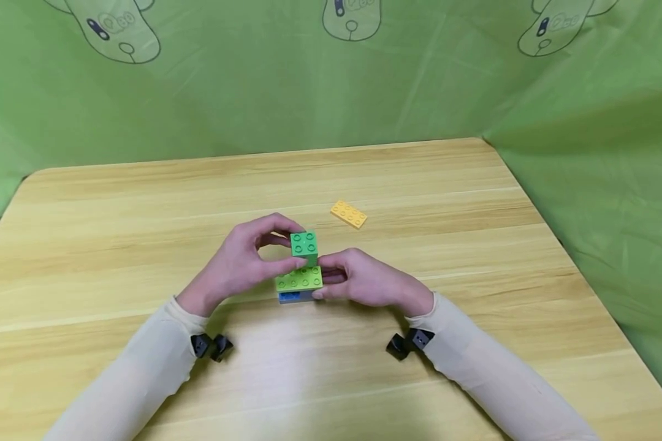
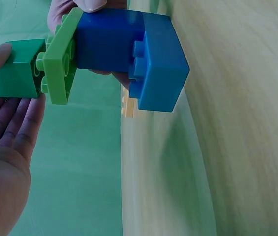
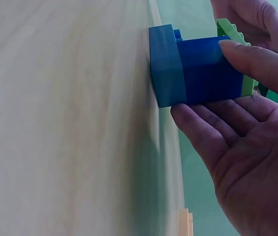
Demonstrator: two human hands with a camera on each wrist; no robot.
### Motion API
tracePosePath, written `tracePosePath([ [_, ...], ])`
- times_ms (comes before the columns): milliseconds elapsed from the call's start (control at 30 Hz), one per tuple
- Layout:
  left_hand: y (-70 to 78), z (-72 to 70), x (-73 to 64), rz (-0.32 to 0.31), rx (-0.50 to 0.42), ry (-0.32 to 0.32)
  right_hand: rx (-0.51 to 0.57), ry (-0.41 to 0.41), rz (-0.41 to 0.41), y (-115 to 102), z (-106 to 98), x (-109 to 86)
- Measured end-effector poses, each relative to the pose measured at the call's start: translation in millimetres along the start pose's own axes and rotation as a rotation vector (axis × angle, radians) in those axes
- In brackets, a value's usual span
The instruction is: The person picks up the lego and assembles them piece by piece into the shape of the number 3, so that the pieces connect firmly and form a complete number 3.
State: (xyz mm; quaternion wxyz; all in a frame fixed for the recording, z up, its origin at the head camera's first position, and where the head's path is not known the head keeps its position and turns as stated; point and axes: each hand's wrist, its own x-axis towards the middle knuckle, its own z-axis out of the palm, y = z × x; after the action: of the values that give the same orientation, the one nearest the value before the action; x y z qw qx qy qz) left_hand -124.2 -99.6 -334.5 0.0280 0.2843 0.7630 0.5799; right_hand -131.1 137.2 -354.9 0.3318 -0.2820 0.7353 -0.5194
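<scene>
Green over lime is the relation the coming move seems to turn on: the green block (image 1: pixel 304 243) is just above the studs of the lime plate (image 1: pixel 294 283), and whether the two have engaged I cannot tell. The plate's long axis runs roughly parallel to the far edge of the tabletop (image 1: pixel 143 214), its left end overhanging the dark blue block (image 2: pixel 107 39) beneath, which stands on the right end of the blue base (image 2: pixel 163 73). The left hand (image 1: pixel 237 260), nearer to the green block, pinches it, thumb on the near side and fingers behind, arching in from the left. The right hand (image 1: pixel 372 278) reaches in lower from the right and grips the dark blue block between thumb and fingers. This stack is well in from both side edges, on the tabletop or close above it; the yellow plate (image 1: pixel 349 214) lies apart, nearer the far edge, slanting
</scene>
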Motion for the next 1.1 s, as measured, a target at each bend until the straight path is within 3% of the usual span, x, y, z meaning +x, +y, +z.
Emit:
tracePosePath([
  [467, 3.7, 5.3, -5.1, 0.058, -0.041, -0.039, -0.023, 0.010, -0.023, 1.2, 0.3, 1.1],
  [833, 7.5, 10.9, -7.5, -0.019, -0.072, -0.052, -0.018, 0.016, -0.016, 1.3, 0.1, 0.9],
  [1100, 6.0, 11.3, -10.0, -0.030, -0.073, -0.059, -0.014, 0.018, -0.009, 0.9, 0.0, 0.8],
])
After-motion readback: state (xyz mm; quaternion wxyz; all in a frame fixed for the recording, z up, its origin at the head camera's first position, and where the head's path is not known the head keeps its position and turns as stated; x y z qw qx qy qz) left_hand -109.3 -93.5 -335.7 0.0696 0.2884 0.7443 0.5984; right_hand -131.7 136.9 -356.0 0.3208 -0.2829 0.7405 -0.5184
